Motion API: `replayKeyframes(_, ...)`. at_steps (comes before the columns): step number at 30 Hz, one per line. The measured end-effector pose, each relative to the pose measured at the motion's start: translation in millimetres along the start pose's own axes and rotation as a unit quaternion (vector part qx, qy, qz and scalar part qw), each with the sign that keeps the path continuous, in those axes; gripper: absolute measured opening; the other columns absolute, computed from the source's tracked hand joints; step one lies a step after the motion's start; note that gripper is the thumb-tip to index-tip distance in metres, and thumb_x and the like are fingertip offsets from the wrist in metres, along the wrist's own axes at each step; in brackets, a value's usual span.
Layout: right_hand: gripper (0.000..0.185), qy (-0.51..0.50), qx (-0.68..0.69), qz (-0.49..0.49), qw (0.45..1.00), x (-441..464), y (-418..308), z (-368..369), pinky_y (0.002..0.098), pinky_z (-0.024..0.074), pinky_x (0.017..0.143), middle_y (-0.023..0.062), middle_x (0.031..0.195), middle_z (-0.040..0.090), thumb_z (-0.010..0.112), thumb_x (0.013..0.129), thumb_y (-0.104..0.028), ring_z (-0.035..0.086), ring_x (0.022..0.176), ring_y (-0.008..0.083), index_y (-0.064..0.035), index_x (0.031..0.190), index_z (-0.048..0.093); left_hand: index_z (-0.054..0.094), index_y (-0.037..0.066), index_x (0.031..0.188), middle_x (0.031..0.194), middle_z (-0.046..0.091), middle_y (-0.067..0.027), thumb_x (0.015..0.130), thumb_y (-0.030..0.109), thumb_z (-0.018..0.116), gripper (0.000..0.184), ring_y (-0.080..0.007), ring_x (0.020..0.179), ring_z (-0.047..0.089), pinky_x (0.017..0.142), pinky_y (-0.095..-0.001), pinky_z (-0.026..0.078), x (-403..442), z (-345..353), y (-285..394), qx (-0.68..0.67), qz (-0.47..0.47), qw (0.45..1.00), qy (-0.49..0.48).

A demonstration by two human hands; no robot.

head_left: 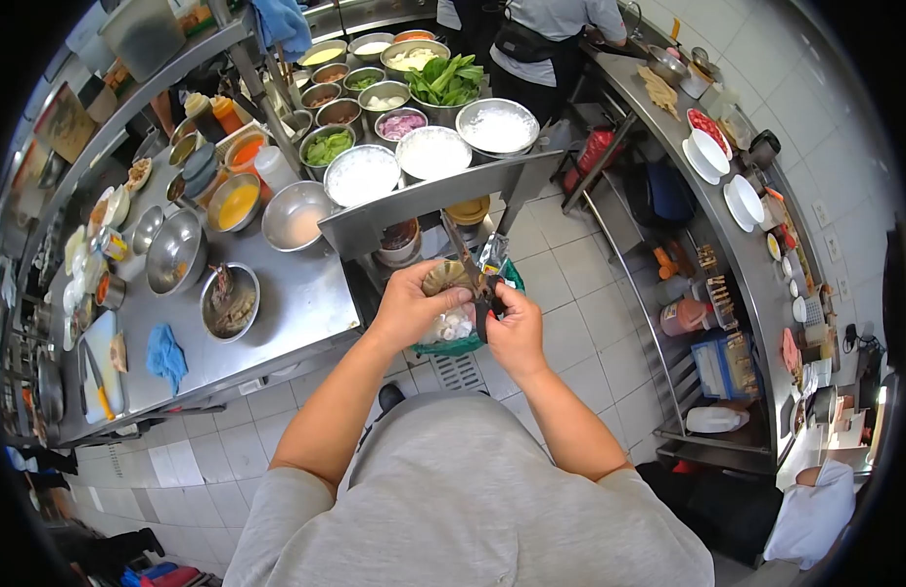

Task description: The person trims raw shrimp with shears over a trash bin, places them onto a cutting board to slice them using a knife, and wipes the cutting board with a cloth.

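Observation:
Over a bin lined with a green bag (451, 346), my left hand (421, 301) is closed around a rounded, ridged, greenish-brown piece (447, 278); it looks like shellfish, but its exact kind is unclear. Kitchen scissors (470, 256) with black handles are gripped in my right hand (518, 331), their blades pointing away from me. The blades lie against or just beside the ridged piece; exact contact is hard to make out. Whitish scraps (456, 323) show in the bin under my hands.
On the left, a steel counter (301, 328) bears a bowl of shellfish-like pieces (230, 301), a blue cloth (165, 356) and a knife (99, 382). Ahead stand several ingredient bowls (433, 154) behind a metal panel (438, 201). A co-worker (556, 49) stands beyond. Shelving (668, 323) runs along the right.

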State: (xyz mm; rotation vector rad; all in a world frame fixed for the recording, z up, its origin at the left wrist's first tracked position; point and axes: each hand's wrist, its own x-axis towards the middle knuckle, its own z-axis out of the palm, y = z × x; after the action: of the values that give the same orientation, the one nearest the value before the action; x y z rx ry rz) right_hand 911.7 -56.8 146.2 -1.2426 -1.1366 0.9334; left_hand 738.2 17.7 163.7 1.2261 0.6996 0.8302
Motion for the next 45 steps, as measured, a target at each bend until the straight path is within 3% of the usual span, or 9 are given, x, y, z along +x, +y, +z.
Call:
replayKeyframes(10,0.031,0.011,-0.072,-0.05,0.996,-1.4,15.7,-10.5,0.0299,0.0536,0.076,0.0142,0.101,0.07,0.065,0.078,0.008,0.065,0.087,0.0177,0.0085,0.109,0.069,0.074,0.0,0.118,0.102,0.077,-0.0053,0.088,0.004,0.083,0.031,-0.0103,0.094,0.069,0.087,-0.0292,0.057,7.1,-12.0,17.2,0.105,-0.001,0.993,-0.054)
replayKeyframes(13,0.031,0.018,-0.079,-0.054,0.995,-1.1,8.7,-9.4,0.0311,0.0529,0.076,0.0141,0.095,0.069,0.066,0.078,0.006,0.065,0.083,0.0198,0.0067,0.108,0.07,0.079,0.0,0.106,0.101,0.078,-0.0046,0.088,0.003,0.081,0.018,-0.0112,0.091,0.068,0.084,-0.0298,0.055,3.9,-5.6,16.0,0.161,0.083,0.983,-0.024)
replayKeyframes(16,0.029,0.03,-0.088,-0.056,0.994,-2.5,2.9,-7.3,0.0313,0.0524,0.077,0.0136,0.09,0.069,0.066,0.078,0.003,0.065,0.082,0.021,0.0043,0.107,0.071,0.075,0.0,0.113,0.106,0.078,-0.0044,0.088,0.0,0.079,0.025,-0.0132,0.097,0.07,0.09,-0.032,0.057,0.9,-6.3,14.4,0.126,0.092,0.987,-0.034)
replayKeyframes(18,0.026,-0.006,-0.087,-0.029,0.996,-3.0,5.4,-7.0,0.0256,0.0531,0.082,0.0043,0.1,0.073,0.073,0.088,0.006,0.066,0.091,0.0095,0.0025,0.113,0.075,0.075,0.0,0.113,0.106,0.078,-0.0046,0.089,0.001,0.079,0.025,-0.0135,0.098,0.07,0.091,-0.0322,0.057,-1.5,-7.0,5.6,0.104,0.093,0.99,-0.024)
replayKeyframes(25,0.027,0.007,-0.049,0.003,0.999,-7.8,13.5,8.0,0.0235,0.0523,0.08,0.0001,0.097,0.073,0.076,0.091,0.0,0.064,0.088,0.0062,0.0011,0.118,0.074,0.074,-0.002,0.11,0.098,0.077,-0.0047,0.092,0.004,0.079,0.02,-0.0118,0.091,0.07,0.087,-0.0305,0.057,-3.5,-10.3,-7.4,0.077,0.05,0.996,0.011)
replayKeyframes(28,0.024,0.028,-0.047,0.028,0.998,-7.1,-1.6,16.5,0.0234,0.0514,0.075,-0.001,0.094,0.073,0.079,0.091,-0.004,0.062,0.084,0.0046,0.0002,0.114,0.074,0.072,-0.001,0.119,0.103,0.077,-0.0055,0.095,0.005,0.078,0.026,-0.0106,0.091,0.069,0.081,-0.0293,0.058,2.6,-13.9,-26.9,0.053,0.054,0.997,0.036)
replayKeyframes(33,0.023,0.031,-0.061,0.044,0.997,-1.7,-9.5,21.3,0.0241,0.0501,0.071,-0.002,0.09,0.072,0.084,0.09,-0.01,0.059,0.081,0.0033,0.0,0.108,0.074,0.06,0.009,0.133,0.109,0.073,-0.004,0.105,0.025,0.067,0.033,-0.0172,0.089,0.07,0.075,-0.0369,0.059,6.1,-5.7,-14.3,-0.276,-0.035,0.96,0.043)
replayKeyframes(41,0.023,0.045,-0.045,0.04,0.997,-4.5,-9.3,25.5,0.0238,0.0519,0.073,-0.0001,0.092,0.073,0.083,0.091,-0.01,0.063,0.082,0.0047,0.0011,0.109,0.074,0.065,0.01,0.125,0.114,0.073,-0.0047,0.109,0.023,0.061,0.021,-0.016,0.101,0.07,0.085,-0.0328,0.057,13.1,-16.4,-31.7,-0.32,-0.02,0.947,-0.018)
replayKeyframes(45,0.023,0.045,-0.046,0.033,0.997,-5.5,-7.8,26.9,0.0234,0.0518,0.074,0.0001,0.095,0.073,0.082,0.092,-0.01,0.062,0.084,0.005,0.0013,0.11,0.074,0.064,0.009,0.126,0.115,0.073,-0.0075,0.109,0.024,0.06,0.023,-0.0185,0.104,0.071,0.091,-0.0352,0.059,8.9,-2.3,-33.3,-0.345,-0.024,0.937,0.055)
